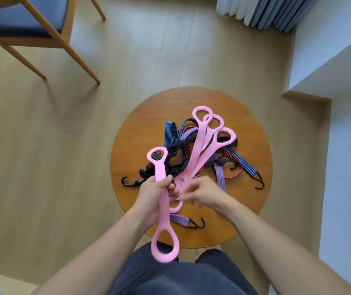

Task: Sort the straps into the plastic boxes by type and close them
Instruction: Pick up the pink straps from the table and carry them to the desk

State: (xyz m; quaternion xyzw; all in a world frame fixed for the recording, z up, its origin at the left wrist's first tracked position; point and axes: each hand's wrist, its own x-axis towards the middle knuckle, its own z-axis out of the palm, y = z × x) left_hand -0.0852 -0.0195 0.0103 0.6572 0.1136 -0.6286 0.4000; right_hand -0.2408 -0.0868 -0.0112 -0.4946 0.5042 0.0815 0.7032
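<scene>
Head view looks straight down on a round wooden desk [255,145] standing on a pale plank floor [42,145]. On the middle of the desk lies a tangled heap of bungee cords [243,163], striped blue, purple and red, with black hooks at their ends. One hook [126,181] pokes out towards the left rim, another [259,182] towards the right rim. A purple cord end with two hooks [198,223] lies by the near edge.

Above the near half of the desk, the left hand [151,194] grips a pink strap [162,201] round its middle, fingers and thumb closed on it. The strap stands nearly upright in the picture, one loop above the hand and the other hanging below it, over the desk's near rim.

Just to the right, the right hand [202,193] has its fingers curled in on the lower ends of three pink straps [193,158]. These fan up and away over the heap, their far loops close together above the cords. One lower loop shows between the two hands; the fingertips there are blurred.

Past the desk, at the upper left, stands a wooden chair [27,22] with a blue seat cushion. A grey and white pleated curtain [266,11] hangs at the top right, next to a white wall ledge [330,50] that runs down the right side. Dark shorts [181,273] fill the bottom of the view, between the two bare forearms.
</scene>
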